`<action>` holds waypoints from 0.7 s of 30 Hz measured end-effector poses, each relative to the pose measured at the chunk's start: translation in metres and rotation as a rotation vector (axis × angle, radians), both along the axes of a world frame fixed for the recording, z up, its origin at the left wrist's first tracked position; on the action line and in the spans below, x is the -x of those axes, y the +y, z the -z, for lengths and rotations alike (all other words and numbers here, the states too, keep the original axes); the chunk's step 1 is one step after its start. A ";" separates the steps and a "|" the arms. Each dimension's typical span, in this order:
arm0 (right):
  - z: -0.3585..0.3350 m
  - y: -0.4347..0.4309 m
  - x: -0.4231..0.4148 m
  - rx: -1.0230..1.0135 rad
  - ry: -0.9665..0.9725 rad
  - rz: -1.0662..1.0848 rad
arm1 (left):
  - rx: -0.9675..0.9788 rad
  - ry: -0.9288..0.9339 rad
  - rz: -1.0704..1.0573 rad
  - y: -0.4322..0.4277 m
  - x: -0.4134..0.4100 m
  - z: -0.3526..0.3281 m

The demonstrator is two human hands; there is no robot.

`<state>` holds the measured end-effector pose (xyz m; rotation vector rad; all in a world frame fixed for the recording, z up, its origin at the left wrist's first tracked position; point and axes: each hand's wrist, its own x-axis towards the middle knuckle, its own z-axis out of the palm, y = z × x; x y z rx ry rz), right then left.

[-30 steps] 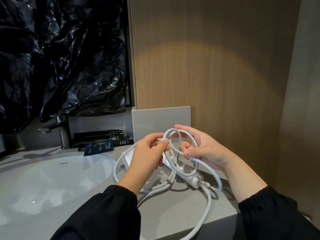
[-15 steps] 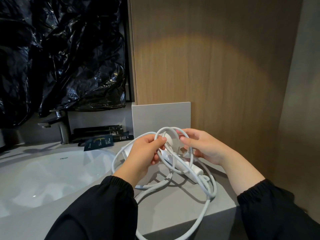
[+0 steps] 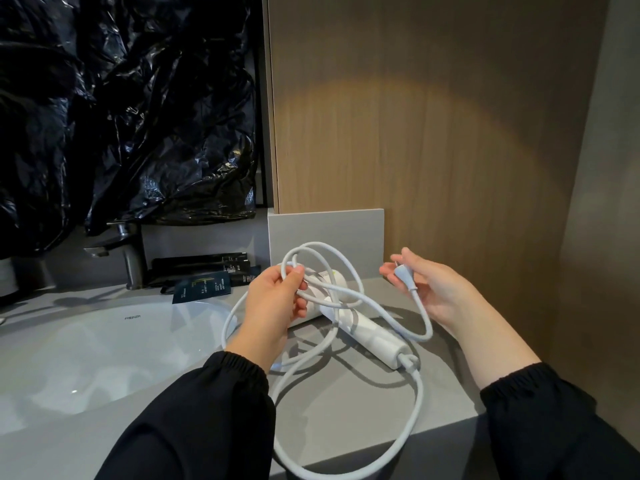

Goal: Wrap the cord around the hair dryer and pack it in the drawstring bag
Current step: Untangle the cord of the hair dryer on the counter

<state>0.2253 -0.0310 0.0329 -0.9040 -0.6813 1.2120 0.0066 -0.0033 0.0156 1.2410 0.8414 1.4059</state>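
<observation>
A white hair dryer (image 3: 367, 332) lies on the grey counter (image 3: 346, 403), its handle pointing toward me and to the right. Its white cord (image 3: 414, 407) runs from the handle end in loose loops over the counter and past the front edge. My left hand (image 3: 273, 303) grips a raised loop of the cord above the dryer's head. My right hand (image 3: 426, 289), palm up and off to the right, holds the white plug (image 3: 403, 271) at the cord's end. No drawstring bag is in view.
A white sink basin (image 3: 86, 348) fills the left of the counter, with a metal faucet (image 3: 128, 251) behind it. Dark sachets and boxes (image 3: 204, 271) lie by the back wall. Black plastic sheeting (image 3: 121, 109) hangs above; a wooden panel (image 3: 433, 116) rises behind and to the right.
My hands have moved apart: the right hand has drawn the plug end out of the loops to the right, while the left still holds the loop over the dryer.
</observation>
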 end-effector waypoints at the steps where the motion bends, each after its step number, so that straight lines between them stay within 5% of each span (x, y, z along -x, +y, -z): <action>1: -0.001 -0.002 0.002 0.022 -0.052 -0.068 | -0.002 0.005 0.005 0.000 0.000 0.001; 6: 0.005 0.001 0.003 -0.014 -0.301 -0.177 | 0.015 0.008 -0.007 -0.001 0.000 0.001; 13: 0.006 -0.003 -0.010 -0.247 0.199 -0.451 | 0.056 -0.015 0.030 0.002 0.002 0.002; 21: 0.001 -0.013 0.004 -0.290 -0.149 -0.451 | -0.075 0.229 0.047 -0.004 -0.006 0.003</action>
